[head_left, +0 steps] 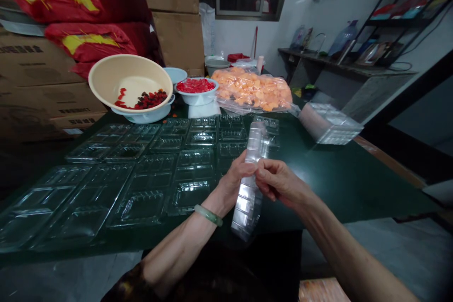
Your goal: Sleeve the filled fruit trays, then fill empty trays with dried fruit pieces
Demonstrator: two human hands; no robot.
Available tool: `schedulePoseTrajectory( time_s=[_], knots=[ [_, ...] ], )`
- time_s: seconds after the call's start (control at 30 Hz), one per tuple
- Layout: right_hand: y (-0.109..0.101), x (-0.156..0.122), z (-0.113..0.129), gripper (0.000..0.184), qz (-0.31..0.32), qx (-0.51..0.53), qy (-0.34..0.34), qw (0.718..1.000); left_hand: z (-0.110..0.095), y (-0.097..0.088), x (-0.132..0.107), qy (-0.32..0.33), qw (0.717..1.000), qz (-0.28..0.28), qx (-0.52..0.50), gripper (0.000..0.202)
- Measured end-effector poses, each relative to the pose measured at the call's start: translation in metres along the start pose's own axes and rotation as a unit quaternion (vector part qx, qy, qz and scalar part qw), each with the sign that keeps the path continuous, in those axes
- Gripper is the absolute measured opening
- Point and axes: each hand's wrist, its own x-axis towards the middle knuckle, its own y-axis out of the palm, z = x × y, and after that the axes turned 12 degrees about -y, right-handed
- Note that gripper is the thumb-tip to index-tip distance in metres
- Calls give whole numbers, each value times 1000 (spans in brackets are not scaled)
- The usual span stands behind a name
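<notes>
Head view, looking forward and down over both bare forearms:

1. Left hand (235,180): the forearm rises from the lower left with the wrist bent, and a pale green jade bangle (208,215) sits on it. The fingers are closed around the side of a tall stack of clear moulded plastic trays (248,198), gripping it firmly.

2. Right hand (281,183): the forearm comes in from the lower right, with the palm turned down and the knuckles raised. The fingers are curled and pinch the stack's upper middle from the right, just beside the left hand's fingertips.

3. Stack: it is held between both hands, tilted with its top leaning right, over a dark green table (339,184). Whether its lower end touches the table, I cannot tell.

4. Nearby: flat clear plastic trays (141,174) lie in rows to the left of the hands. A shorter stack of clear plastic trays (329,123) lies at the right.

5. Farther on: a beige round basin (129,75) sits tilted on a white bowl, holding red and dark pieces. Beside it are a white bowl of red pieces (196,96) and a clear bag of orange chunks (251,88).
</notes>
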Motion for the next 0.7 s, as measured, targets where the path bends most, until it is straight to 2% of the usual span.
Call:
schedulePoseTrajectory(
  time_s=[0.17,0.3,0.43,0.53,0.6,0.7],
  knots=[
    [-4,-2,-4,49,0,4,-3,1000,3,2,-1,-23,1000,11,-4,48],
    [-3,-7,2,42,-6,-30,-4,1000,5,6,0,-12,1000,2,8,49],
    [11,-16,20,26,-75,-162,-86,980,5,12,7,56,994,-77,46,55],
    [16,-23,34,22,-105,-175,-136,969,-3,16,11,74,993,-84,44,57],
    [4,-29,40,22,-133,-131,-135,973,-16,14,8,74,995,-62,24,48],
    [-46,-42,40,29,-181,-70,-82,977,-43,1,-2,82,996,-41,-5,40]
  ],
)
